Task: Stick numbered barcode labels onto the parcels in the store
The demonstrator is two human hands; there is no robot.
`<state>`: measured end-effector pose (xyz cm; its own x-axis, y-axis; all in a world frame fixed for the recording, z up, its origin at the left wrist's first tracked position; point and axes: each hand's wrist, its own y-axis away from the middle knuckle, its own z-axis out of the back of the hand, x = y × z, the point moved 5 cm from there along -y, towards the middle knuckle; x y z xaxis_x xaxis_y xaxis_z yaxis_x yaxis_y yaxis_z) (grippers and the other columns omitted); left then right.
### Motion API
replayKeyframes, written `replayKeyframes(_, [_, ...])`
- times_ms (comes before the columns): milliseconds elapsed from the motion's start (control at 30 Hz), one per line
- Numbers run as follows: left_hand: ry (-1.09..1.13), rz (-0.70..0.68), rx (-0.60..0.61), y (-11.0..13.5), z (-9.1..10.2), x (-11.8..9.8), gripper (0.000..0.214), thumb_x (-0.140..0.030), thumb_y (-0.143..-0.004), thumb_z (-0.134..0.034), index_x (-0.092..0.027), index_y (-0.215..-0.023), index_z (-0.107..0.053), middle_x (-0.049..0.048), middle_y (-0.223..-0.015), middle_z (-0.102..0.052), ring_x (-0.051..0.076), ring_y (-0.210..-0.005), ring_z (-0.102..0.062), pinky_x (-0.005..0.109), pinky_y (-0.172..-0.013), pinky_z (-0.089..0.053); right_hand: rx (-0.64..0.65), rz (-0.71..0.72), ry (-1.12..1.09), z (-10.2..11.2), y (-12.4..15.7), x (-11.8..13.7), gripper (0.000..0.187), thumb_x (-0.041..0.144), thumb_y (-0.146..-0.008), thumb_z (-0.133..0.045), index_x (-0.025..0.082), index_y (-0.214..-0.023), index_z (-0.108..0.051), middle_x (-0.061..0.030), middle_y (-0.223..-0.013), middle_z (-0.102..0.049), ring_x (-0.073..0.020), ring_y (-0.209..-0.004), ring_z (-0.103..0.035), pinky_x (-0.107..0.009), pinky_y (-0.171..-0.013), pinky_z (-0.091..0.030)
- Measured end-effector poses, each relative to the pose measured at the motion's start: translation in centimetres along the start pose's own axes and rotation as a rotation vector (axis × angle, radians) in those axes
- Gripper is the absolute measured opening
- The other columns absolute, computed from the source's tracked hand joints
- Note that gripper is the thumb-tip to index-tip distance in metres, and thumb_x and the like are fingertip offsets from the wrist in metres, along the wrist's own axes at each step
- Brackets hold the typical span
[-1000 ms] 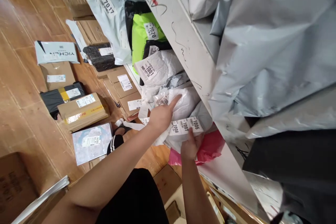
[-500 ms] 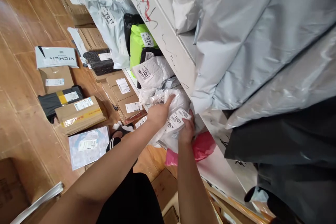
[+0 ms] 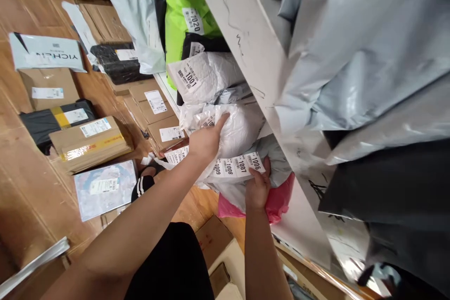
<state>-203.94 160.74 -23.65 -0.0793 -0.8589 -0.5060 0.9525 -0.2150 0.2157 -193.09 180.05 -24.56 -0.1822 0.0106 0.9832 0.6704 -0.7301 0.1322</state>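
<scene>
Label strip swung more level; white, black-printed (1006 by right hand).

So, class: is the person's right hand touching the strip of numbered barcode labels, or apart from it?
Touching. The head view shows the right hand gripping the barcode label strip at its 1006 end, one digit overlapping the paper.

Label strip 1006–1009, white parcel 1001, green bag 7020, pale bag 7017

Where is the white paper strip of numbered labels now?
In the head view, just below centre: the white strip has its 1006 end in the right hand, above the pink plastic bag in the image.
</scene>
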Motion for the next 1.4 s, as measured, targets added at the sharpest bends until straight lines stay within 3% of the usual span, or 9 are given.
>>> replayKeyframes(200, [0.031, 0.073, -0.095, 1.8, -1.4, 1.4, 0.065, -0.027, -0.090, -0.042, -0.039, -0.146, -0.010, 0.0003, -0.086, -0.069, 0.022, -0.072, -0.067, 0.029, -0.057, -0.047, 0.134, -0.031, -0.074, 0.2, -0.1, -0.2, 0.068, 0.020, -0.063, -0.063, 0.026, -0.130, -0.048, -0.0011, -0.128, -0.058, -0.0213, -0.117, -0.054, -0.045, -0.108, -0.035])
replayKeyframes(367, [0.066, 0.121, -0.173, 2.7, -2.3, 2.4, 0.064, -0.034, -0.091, -0.040, -0.039, -0.146, -0.008, 0.0013, -0.092, -0.070, 0.023, -0.076, -0.067, 0.028, -0.060, -0.046, 0.137, -0.102, -0.162, 0.2, 0.0, -0.3, 0.075, 0.018, -0.063, -0.061, 0.023, -0.135, -0.042, -0.0043, -0.127, -0.059, -0.0247, -0.117, -0.055, -0.050, -0.105, -0.039])
replayKeyframes(600, [0.138, 0.213, -0.224, 3.5, -3.2, 3.5, 0.065, -0.038, -0.089, -0.044, -0.035, -0.146, -0.013, 0.0013, -0.086, -0.070, 0.022, -0.070, -0.065, 0.028, -0.061, -0.046, 0.113, -0.115, -0.122, 1.0, -0.1, -0.6, 0.067, 0.020, -0.068, -0.054, 0.023, -0.134, -0.045, -0.0047, -0.128, -0.060, -0.0243, -0.119, -0.054, -0.051, -0.105, -0.039])
replayKeyframes(800, [0.134, 0.263, -0.203, 3.7, -3.3, 3.9, 0.065, -0.041, -0.088, -0.044, -0.031, -0.146, -0.016, 0.0016, -0.075, -0.068, 0.022, -0.066, -0.063, 0.028, -0.060, -0.044, 0.120, -0.104, -0.115, 0.8, 0.2, -0.4, 0.065, 0.020, -0.068, -0.054, 0.022, -0.132, -0.045, -0.0044, -0.119, -0.065, -0.0239, -0.114, -0.057, -0.051, -0.105, -0.039])
replayKeyframes(1167, [0.107, 0.238, -0.200, 3.7, -3.0, 3.9, 0.064, -0.042, -0.089, -0.042, -0.032, -0.146, -0.015, 0.0009, -0.070, -0.066, 0.021, -0.061, -0.062, 0.026, -0.055, -0.040, 0.137, -0.092, -0.093, 0.8, 0.1, -0.3, 0.066, 0.022, -0.068, -0.054, 0.023, -0.133, -0.044, -0.0046, -0.122, -0.063, -0.0248, -0.115, -0.057, -0.052, -0.104, -0.039])
replayKeyframes(1400, [0.137, 0.241, -0.179, 3.7, -3.2, 4.0, 0.065, -0.041, -0.089, -0.042, -0.031, -0.146, -0.014, 0.0014, -0.073, -0.067, 0.022, -0.066, -0.063, 0.028, -0.061, -0.044, 0.145, -0.063, -0.045, 0.8, 0.1, -0.5, 0.066, 0.022, -0.069, -0.052, 0.023, -0.134, -0.043, -0.0043, -0.118, -0.066, -0.0239, -0.110, -0.059, -0.050, -0.102, -0.041])
